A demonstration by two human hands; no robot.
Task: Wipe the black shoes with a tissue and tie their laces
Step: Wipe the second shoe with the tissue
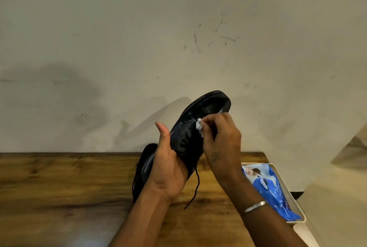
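— Whereabouts of the shoes, and state of the hands?

— Raised shoe (190, 125) held off the counter (59, 187), toe tilted up toward the wall (178, 48); gripped near the heel end by the left hand (168, 169), thumb straight up along the side, fingers hidden behind; right hand (220, 143) curled, pinching a crumpled tissue (199, 125) against the upper just past the eyelets; other shoe (146, 165) lying on the counter right behind the left hand.

— Likely trouble from here?

— Probably a slip; shiny upper, one-handed hold near the heel, rubbing pressure from the opposite side, so a hard stroke toward the toe liable to twist it loose; also a loose lace (195, 189) dangling below, nearly down to the counter, easy to snag on a wrist or drag across the other shoe; only a small wad of tissue, so apt to shred or drop out of the pinch.

— Room to move?

— Plenty to the left, open wood there; tighter on the right, with a tray (296, 201) holding a blue pack (268, 185) at the counter's right end, just beside the right forearm; wall beyond the far edge, gap to the toe impossible to judge, so better to keep strokes short.
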